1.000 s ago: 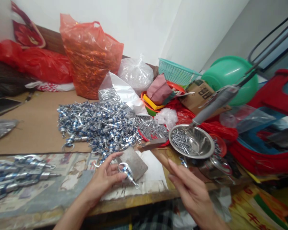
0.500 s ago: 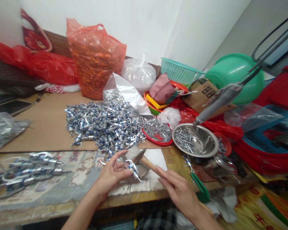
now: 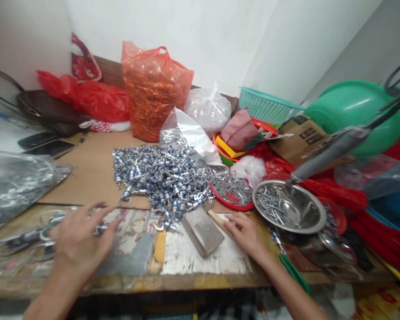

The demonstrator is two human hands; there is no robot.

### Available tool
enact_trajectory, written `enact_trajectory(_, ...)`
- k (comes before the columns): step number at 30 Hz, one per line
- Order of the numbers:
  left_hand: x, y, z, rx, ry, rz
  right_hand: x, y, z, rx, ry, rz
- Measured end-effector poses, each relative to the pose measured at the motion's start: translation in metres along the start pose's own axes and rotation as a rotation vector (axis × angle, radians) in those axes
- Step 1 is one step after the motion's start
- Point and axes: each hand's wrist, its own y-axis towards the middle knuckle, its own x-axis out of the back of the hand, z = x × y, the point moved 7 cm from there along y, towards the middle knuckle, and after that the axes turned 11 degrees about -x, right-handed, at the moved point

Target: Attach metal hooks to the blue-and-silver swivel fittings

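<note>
Silver-and-blue metal swivel clips (image 3: 36, 233) lie in a loose row on the tabletop (image 3: 133, 249), left of the grey metal block (image 3: 202, 231), their long axes running roughly left to right, though blur hides which end faces which way. Half a second ago the left hand pinched one clip against that block; now the left hand (image 3: 78, 233) has swung far left of the block and hovers over the row, fingers spread wide, holding nothing that can be made out. That suggests the struck clip has joined the finished row and another piece is due.

Behind the block spreads the big heap of unworked silver-and-blue clips (image 3: 160, 178) on brown cardboard. The block itself lies flat, its long axis slanting from far-left to near-right.

Just right of the block, the right hand (image 3: 245, 231) has dropped to the tabletop, fingers curled lightly over the wooden hammer handle (image 3: 216, 218); the grip looks loose. Further right of the block sits the shiny steel bowl of small pins (image 3: 288, 206).
</note>
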Motion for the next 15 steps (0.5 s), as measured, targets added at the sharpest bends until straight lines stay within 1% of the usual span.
enact_trajectory(1,-0.018,0.001,-0.009,-0.152,0.176,0.050,0.005,0.012,0.001,0.007,-0.053,-0.058)
enact_trajectory(2,-0.041,0.001,-0.017,-0.298,0.275,0.138,0.009,0.026,0.000,-0.005,-0.097,-0.111)
enact_trajectory(3,-0.065,-0.001,-0.019,-0.372,0.323,0.259,0.013,0.041,-0.004,-0.032,-0.132,-0.153)
enact_trajectory(4,-0.083,-0.003,-0.017,-0.407,0.374,0.330,0.015,0.056,-0.009,-0.065,-0.155,-0.178)
enact_trajectory(5,-0.097,-0.005,-0.014,-0.416,0.427,0.379,0.015,0.070,-0.014,-0.097,-0.174,-0.186)
enact_trajectory(6,-0.106,-0.006,-0.010,-0.405,0.464,0.397,0.013,0.083,-0.020,-0.124,-0.186,-0.180)
enact_trajectory(8,-0.113,-0.009,-0.002,-0.377,0.502,0.383,0.005,0.101,-0.027,-0.154,-0.198,-0.154)
enact_trajectory(10,-0.112,-0.012,0.005,-0.347,0.512,0.348,-0.006,0.110,-0.027,-0.143,-0.184,-0.128)
enact_trajectory(13,-0.103,-0.016,0.012,-0.298,0.533,0.303,-0.016,0.109,-0.020,-0.073,-0.126,-0.105)
enact_trajectory(15,-0.098,-0.018,0.013,-0.277,0.543,0.287,-0.016,0.106,-0.016,-0.030,-0.077,-0.100)
